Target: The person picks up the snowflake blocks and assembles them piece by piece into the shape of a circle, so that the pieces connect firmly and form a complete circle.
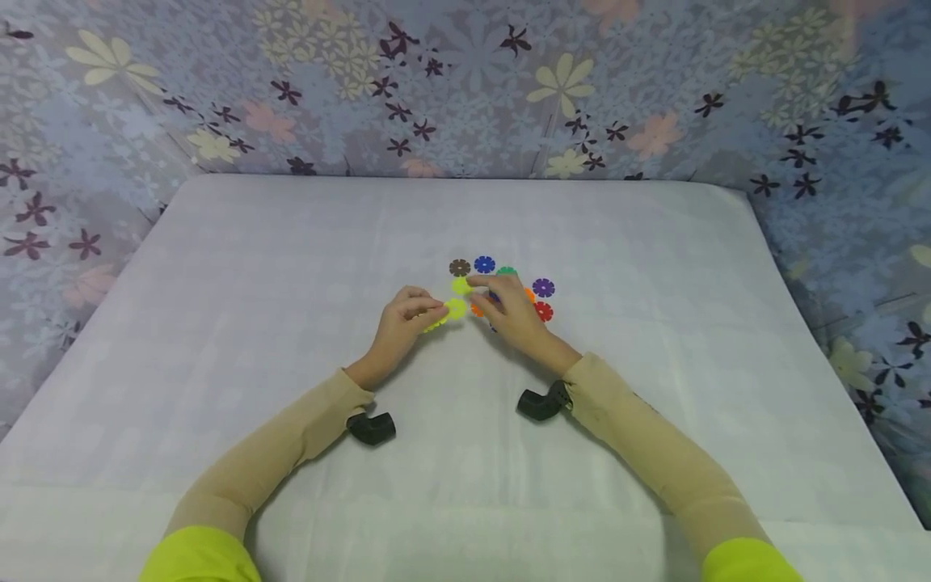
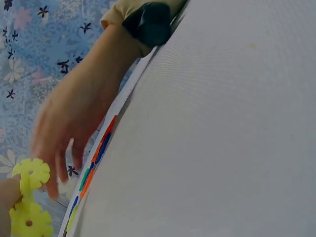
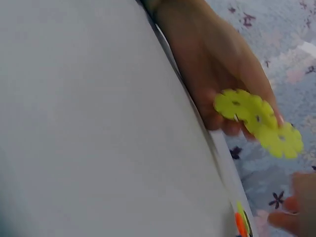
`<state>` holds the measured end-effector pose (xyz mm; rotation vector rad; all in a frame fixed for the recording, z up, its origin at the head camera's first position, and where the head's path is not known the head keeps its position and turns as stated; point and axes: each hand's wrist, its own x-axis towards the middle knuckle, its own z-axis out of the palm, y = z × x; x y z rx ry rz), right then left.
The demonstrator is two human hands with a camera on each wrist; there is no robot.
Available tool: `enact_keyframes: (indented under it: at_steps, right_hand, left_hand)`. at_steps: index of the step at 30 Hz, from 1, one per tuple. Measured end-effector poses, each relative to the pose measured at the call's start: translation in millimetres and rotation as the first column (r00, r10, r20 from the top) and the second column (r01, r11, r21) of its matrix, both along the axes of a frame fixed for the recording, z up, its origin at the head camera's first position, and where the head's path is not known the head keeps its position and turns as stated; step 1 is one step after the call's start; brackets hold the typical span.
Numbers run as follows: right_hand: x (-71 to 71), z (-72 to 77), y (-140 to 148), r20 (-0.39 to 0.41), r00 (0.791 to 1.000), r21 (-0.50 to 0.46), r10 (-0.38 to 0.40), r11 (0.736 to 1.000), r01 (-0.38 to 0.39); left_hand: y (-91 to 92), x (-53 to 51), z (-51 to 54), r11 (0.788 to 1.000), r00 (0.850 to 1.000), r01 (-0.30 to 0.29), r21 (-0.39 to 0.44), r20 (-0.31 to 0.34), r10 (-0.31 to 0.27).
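Observation:
My left hand [image 1: 404,323] pinches a short chain of joined yellow flower-shaped discs [image 3: 256,117] between thumb and fingers, raised over the table. The chain's end disc [image 1: 456,308] points toward my right hand [image 1: 515,317]. That hand hovers over the group of loose discs, fingers bent downward and apart, with nothing visible between them. Beside its fingertips lies a loose yellow-green disc [image 1: 461,285]. In the left wrist view, my right hand [image 2: 74,113] hangs beyond the yellow discs [image 2: 30,219]. The right hand covers part of the loose group.
Around the right hand lie a brown disc [image 1: 460,267], a blue disc [image 1: 484,264], a green disc [image 1: 507,272], a purple disc [image 1: 543,288], a red disc [image 1: 543,312] and an orange disc [image 1: 477,309]. A white cloth [image 1: 291,242] covers the table; flowered fabric [image 1: 473,89] stands behind.

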<state>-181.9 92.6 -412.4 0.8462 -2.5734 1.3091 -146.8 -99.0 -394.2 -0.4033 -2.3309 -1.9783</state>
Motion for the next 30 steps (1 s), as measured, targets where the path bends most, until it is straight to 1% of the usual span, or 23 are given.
enact_keyframes:
  at_steps: [1, 2, 3, 5, 6, 7, 11, 12, 13, 16, 19, 21, 23, 25, 27, 30]
  right_hand:
    - [-4.6, -4.9, 2, -0.018, 1.000, 0.102, 0.006, 0.995, -0.004]
    - [-8.9, -10.7, 5, -0.038, 0.999, 0.192, 0.024, 0.981, -0.017]
    - [-9.3, -11.0, 6, -0.046, 0.998, 0.279, 0.040, 0.960, -0.026]
    - [-8.3, -12.0, 8, -0.073, 0.996, 0.378, 0.060, 0.925, -0.028]
    - [-7.6, -11.8, 9, -0.093, 0.993, 0.401, 0.067, 0.916, -0.024]
    - [-7.4, -11.6, 9, -0.118, 0.991, 0.407, 0.068, 0.913, -0.014]
    - [-8.7, -10.7, 11, -0.221, 0.973, 0.379, 0.068, 0.925, 0.022]
    - [-9.0, -10.5, 10, -0.231, 0.969, 0.373, 0.082, 0.928, 0.010]
    - [-9.2, -10.6, 10, -0.228, 0.969, 0.363, 0.095, 0.932, -0.006]
    - [-8.4, -10.8, 9, -0.153, 0.983, 0.306, 0.097, 0.951, -0.046]
    - [-7.3, -11.8, 7, -0.060, 0.996, 0.238, 0.061, 0.970, -0.045]
    - [-7.0, -12.5, 6, -0.020, 0.999, 0.206, 0.031, 0.978, -0.026]
    - [-6.2, -12.9, 6, -0.006, 1.000, 0.176, 0.018, 0.984, -0.017]
    - [-5.3, -13.2, 6, -0.028, 1.000, 0.123, 0.013, 0.992, -0.009]
    - [-4.4, -13.1, 6, -0.088, 0.996, 0.040, 0.007, 0.999, -0.003]
    - [-2.8, -13.0, 6, -0.171, 0.985, -0.104, 0.004, 0.994, -0.022]
  left_hand:
    - [0.7, 0.0, -0.3, 1.000, 1.000, -0.005, 0.006, 0.000, 0.005]
    - [1.2, -0.4, -1.1, 1.000, 1.000, -0.008, 0.008, -0.006, 0.008]
    - [1.8, -0.3, -1.2, 1.000, 1.000, -0.014, 0.008, -0.009, 0.014]
    - [2.5, 0.3, -0.5, 1.000, 1.000, -0.011, 0.015, 0.007, 0.010]
    - [2.6, 0.5, 0.0, 1.000, 1.000, -0.009, 0.013, 0.019, 0.008]
    - [2.7, 0.5, 0.8, 1.000, 0.999, -0.008, 0.012, 0.033, 0.007]
    - [2.3, -1.2, 2.1, 1.000, 0.997, -0.013, -0.004, 0.076, 0.013]
    - [1.9, -1.6, 1.9, 1.000, 0.996, -0.016, -0.011, 0.085, 0.016]
    - [1.1, -3.3, -0.7, 1.000, 0.995, -0.016, -0.014, 0.101, 0.018]
    - [-1.6, -9.2, -11.4, 1.000, 0.989, -0.016, -0.003, 0.147, 0.016]
    - [-3.7, -14.6, -21.8, 1.000, 0.983, -0.011, 0.022, 0.183, 0.006]
    - [-4.3, -15.8, -24.4, 0.999, 0.981, -0.017, 0.029, 0.194, 0.011]
    - [-4.5, -16.1, -25.4, 0.999, 0.979, -0.025, 0.029, 0.203, 0.019]
    - [-4.5, -15.9, -25.7, 0.999, 0.976, -0.033, 0.026, 0.215, 0.027]
    - [-4.2, -15.4, -25.8, 0.999, 0.975, -0.032, 0.029, 0.219, 0.025]
    - [-3.3, -14.9, -25.6, 0.999, 0.976, -0.014, 0.037, 0.217, 0.006]
